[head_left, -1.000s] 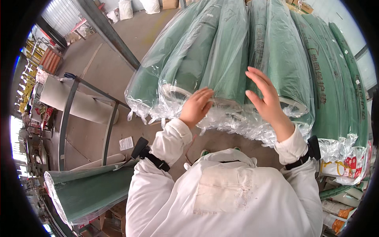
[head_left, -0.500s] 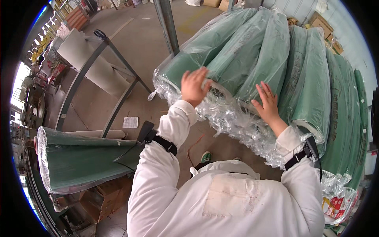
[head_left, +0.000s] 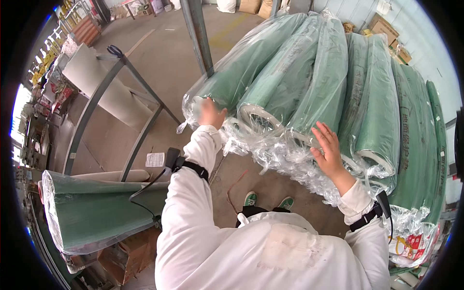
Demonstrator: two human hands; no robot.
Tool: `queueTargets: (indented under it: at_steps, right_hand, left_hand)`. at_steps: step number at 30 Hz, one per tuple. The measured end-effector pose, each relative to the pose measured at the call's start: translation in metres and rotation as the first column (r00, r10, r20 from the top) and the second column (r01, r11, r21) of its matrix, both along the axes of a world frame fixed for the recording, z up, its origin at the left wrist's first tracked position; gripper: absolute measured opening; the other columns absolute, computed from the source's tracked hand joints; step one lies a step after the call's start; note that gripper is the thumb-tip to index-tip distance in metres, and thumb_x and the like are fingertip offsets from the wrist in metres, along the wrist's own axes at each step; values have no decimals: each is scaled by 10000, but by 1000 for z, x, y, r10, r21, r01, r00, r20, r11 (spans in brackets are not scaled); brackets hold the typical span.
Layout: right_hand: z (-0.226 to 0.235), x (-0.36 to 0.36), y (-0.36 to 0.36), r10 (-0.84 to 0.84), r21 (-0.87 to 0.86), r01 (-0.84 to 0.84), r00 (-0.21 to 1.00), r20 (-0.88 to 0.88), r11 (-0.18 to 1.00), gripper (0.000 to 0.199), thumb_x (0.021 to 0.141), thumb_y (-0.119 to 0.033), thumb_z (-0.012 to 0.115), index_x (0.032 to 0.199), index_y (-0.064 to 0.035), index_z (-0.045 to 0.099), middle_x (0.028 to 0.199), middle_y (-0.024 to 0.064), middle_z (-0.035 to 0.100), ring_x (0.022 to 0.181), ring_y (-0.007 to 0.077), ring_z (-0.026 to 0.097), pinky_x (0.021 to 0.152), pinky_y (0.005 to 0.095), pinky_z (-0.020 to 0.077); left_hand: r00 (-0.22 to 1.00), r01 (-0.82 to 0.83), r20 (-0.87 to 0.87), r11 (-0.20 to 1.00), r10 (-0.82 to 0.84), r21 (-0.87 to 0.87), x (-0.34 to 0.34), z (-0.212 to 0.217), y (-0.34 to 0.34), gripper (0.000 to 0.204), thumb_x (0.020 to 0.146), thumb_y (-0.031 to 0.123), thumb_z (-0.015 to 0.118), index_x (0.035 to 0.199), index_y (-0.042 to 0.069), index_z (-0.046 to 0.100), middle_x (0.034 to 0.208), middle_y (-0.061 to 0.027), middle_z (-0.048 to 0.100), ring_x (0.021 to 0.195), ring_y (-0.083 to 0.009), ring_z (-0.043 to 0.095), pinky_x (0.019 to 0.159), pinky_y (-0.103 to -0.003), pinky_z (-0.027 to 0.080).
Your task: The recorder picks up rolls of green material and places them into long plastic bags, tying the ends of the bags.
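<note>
Several long green rolls, wrapped in clear plastic, lie side by side in a stack. My left hand (head_left: 209, 114) is at the near end of the leftmost roll (head_left: 231, 86), thumb apart from the fingers; a blurred patch covers part of it. It seems to rest on the plastic there, holding nothing I can see. My right hand (head_left: 328, 150) is open, fingers stretched out, close to the near end of the third roll (head_left: 323, 92). Whether it touches the wrap I cannot tell. Between my hands is the white core end of the second roll (head_left: 261, 117). Crumpled clear plastic (head_left: 290, 157) hangs along the near ends.
A grey metal frame (head_left: 92, 106) stands at left, with a large pale roll (head_left: 108, 89) behind it. Another wrapped green roll (head_left: 106, 208) lies at lower left above a cardboard box (head_left: 128, 256). A metal post (head_left: 197, 36) rises beside the stack's left side.
My left hand has moved left and a little nearer, from beside the second roll to the end of the leftmost one. My right hand remains open near the third roll.
</note>
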State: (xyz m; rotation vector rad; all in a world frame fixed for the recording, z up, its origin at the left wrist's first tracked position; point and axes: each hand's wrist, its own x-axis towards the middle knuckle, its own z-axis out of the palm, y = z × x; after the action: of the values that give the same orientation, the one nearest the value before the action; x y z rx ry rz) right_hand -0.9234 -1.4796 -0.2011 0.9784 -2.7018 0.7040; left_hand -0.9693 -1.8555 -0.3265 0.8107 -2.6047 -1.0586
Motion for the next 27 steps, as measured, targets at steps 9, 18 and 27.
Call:
queueTargets:
  at_steps: [9,18,27]
  right_hand:
    - [31,-56,-30,-215,279,253,964,-159,926,538,857,-465,395,1319,-202,312,1401,89,211,1285,258,217,985,583,155]
    - [-43,3,-9,-189,534,194,980,-64,823,704,814,-549,391,1366,-154,208,1436,90,113,1326,227,98,997,610,40]
    - [-35,98,39,225,62,-237,962,151,970,496,856,-392,446,1277,-141,365,1353,104,301,1233,250,317,992,493,236]
  left_hand:
    - [813,-18,-539,917,-218,-398,-42,120,70,479,823,347,508,1260,180,403,1351,-60,333,1240,-266,291,991,-474,210]
    - [819,449,-98,739,-565,-503,17,35,110,462,860,391,408,1277,195,397,1353,-54,340,1248,-249,298,1000,-396,233]
    - [832,305,-262,798,-490,-520,49,55,184,492,883,343,392,1315,121,320,1401,-94,240,1288,-302,193,1009,-499,108]
